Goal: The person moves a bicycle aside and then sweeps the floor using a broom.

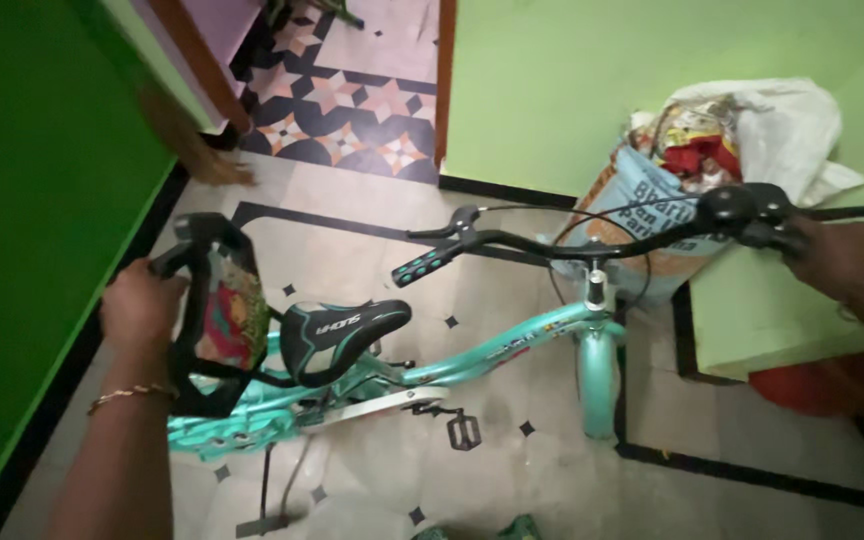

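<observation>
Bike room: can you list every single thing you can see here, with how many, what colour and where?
bicycle: one, teal, middle of floor
saddle: one, black, on the bicycle
backrest: one, black with colourful pad, behind saddle
handlebar: one, black, across the top
pedal: one, black, low centre
sack: one, blue and white, by the wall, stuffed full
walls: green, both sides
floor: patterned tiles beyond doorway
left hand: one, on backrest
right hand: one, on right handlebar grip

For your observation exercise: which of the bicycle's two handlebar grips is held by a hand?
The grip by the green wall, covered by the right hand. The other handlebar grip, black with teal dots, is bare.
</observation>
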